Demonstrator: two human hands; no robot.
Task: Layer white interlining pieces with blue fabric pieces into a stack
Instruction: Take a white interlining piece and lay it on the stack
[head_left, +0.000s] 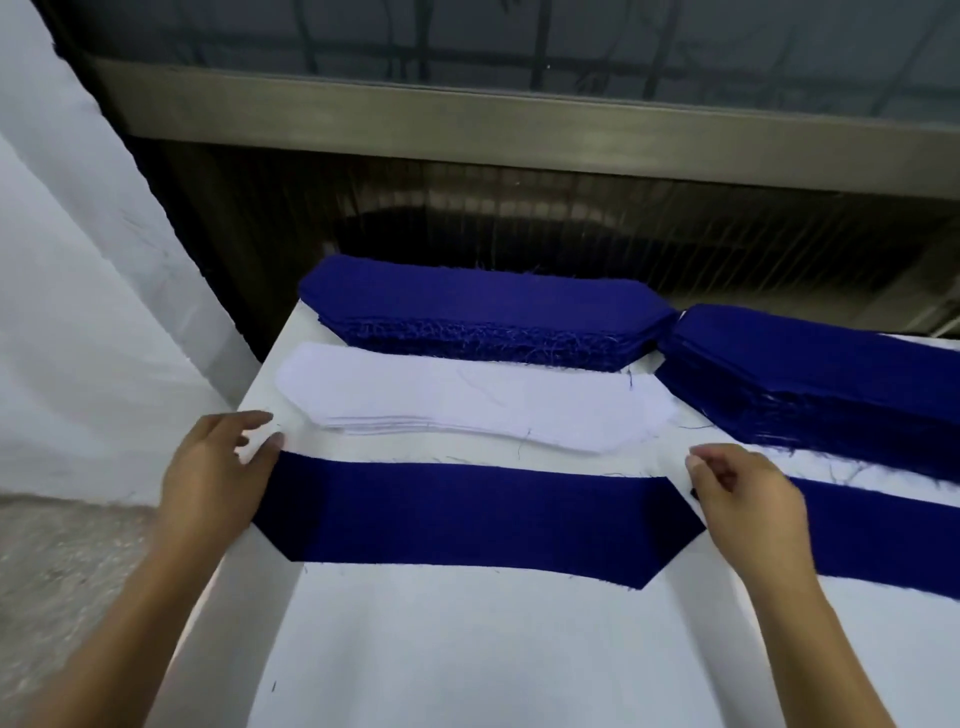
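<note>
Risk first. The single blue piece (478, 514) lying flat near the front of the bench (467, 665) has a hand at each end, and neither has a real hold. If the ends get nudged unevenly, the piece could skew, and whatever goes on top would then sit out of line with it. The cloth looks thin and limp, so a drag from one end would likely ripple it rather than slide it whole. Loose threads along cut edges could also snag and pull a neighbouring layer.

Left hand (213, 473): fingers spread, resting at the left pointed end of the blue piece, grip wide, holding nothing that I can see. Right hand (748, 499): fingers curled and close together at the right pointed end; whether they pinch the edge I cannot tell.

The white interlining stack (467, 402) lies just behind the blue piece, a low pile, same long shape with angled ends, edges a little stepped at the front. Behind that, a thick blue stack (483, 317), its front edge heavily frayed. A second blue stack (810, 384) lies off to the right, angled, its left end just beside the right end of the first. Another blue piece (878, 540) lies flat beyond the right hand.

Judgement: a white piece is due next, onto the blue one.
</note>
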